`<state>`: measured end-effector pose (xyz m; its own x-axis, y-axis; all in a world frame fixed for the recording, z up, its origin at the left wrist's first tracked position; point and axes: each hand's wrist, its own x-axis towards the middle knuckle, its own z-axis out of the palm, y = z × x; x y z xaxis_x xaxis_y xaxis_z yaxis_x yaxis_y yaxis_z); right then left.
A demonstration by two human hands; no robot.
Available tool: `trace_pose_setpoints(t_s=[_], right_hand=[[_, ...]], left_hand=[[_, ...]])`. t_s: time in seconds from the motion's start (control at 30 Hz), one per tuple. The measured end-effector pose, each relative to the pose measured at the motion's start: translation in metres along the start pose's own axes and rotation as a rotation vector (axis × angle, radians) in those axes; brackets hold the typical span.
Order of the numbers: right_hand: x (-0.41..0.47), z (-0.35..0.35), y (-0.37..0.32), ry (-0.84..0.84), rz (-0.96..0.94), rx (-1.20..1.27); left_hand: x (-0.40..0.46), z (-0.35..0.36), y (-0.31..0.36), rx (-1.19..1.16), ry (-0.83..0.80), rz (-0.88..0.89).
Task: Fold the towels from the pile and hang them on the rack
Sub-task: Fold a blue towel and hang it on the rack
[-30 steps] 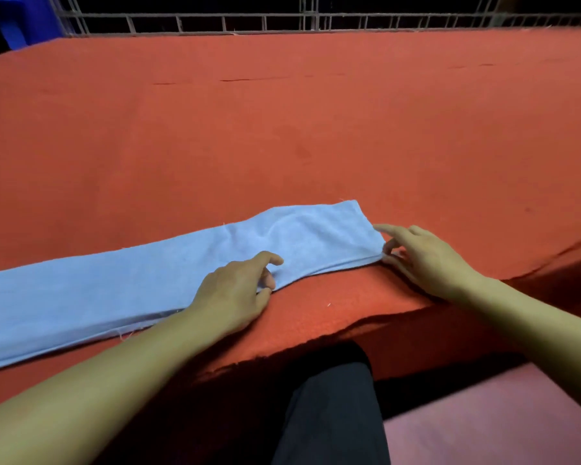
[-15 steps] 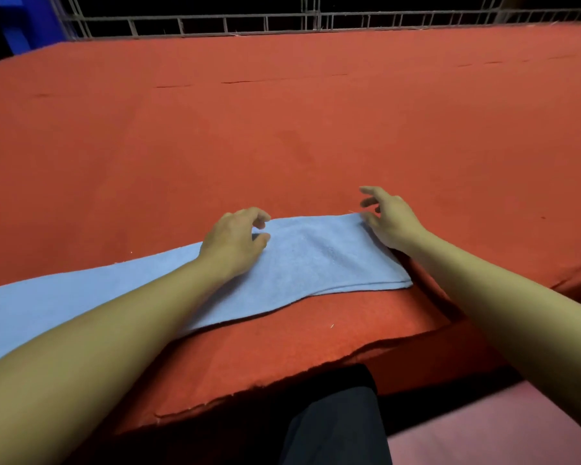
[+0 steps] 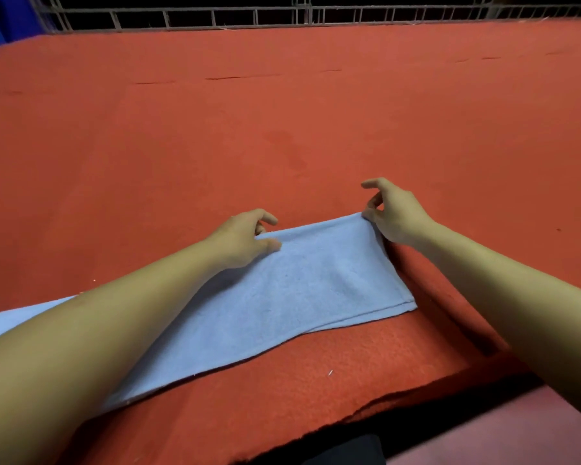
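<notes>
My left hand [image 3: 240, 239] and right hand [image 3: 394, 214] have moved from the blue towel's [image 3: 302, 297] near edge to pinch its far edge near the bench's [image 3: 282, 129] front edge, ready for another fold.

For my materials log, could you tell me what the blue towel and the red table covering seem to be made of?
Blue towel: probably cotton terry, matte; fine nubby pile, stitched hem along its near edge.
Red table covering: likely felt or similar pressed fabric, matte; fuzzy surface, ragged cut front edge.

A plain work area rather than a home. A broad table covered in rough-edged red felt [image 3: 282, 129] fills it. A grey metal wire grid [image 3: 309, 15] runs behind, against darkness.
</notes>
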<state>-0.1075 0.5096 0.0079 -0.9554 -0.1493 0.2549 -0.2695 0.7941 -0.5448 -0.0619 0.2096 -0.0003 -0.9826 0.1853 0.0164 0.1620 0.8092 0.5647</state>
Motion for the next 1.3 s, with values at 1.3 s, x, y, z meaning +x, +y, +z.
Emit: trace_pose_setpoints(t_s=[1.3], right_hand=[[-0.126,-0.019,-0.013,-0.125,0.339,-0.253]], left_hand=[[-0.102,0.083,0.098,0.026,0.091,0.157]])
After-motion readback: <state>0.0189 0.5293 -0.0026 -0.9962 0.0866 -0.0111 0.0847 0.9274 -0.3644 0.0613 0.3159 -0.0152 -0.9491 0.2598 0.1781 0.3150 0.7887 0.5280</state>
